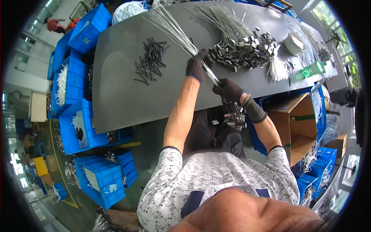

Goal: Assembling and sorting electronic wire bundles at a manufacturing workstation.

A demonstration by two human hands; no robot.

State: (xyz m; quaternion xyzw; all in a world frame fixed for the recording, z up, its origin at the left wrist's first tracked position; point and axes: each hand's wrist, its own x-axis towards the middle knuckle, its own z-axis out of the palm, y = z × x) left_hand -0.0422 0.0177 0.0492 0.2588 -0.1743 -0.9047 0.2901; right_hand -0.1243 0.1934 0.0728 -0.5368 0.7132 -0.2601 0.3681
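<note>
My left hand [198,65], in a dark glove, grips a long bundle of thin white cords [176,33] that fans out toward the far edge of the grey table [116,96]. My right hand [228,89], also in a dark glove, pinches the near end of the same bundle at the table's front edge. A chain of small dark metal clips [235,114] hangs below the right hand over my lap. Just beyond the hands lies a heap of small grey metal clips [245,52].
A scatter of dark thin metal pieces [150,61] lies on the table's left half. More white cords [224,21], a tape roll [293,43] and scissors [289,69] sit at the right. Blue crates [73,127] line the left side; an open cardboard box [297,123] stands at right.
</note>
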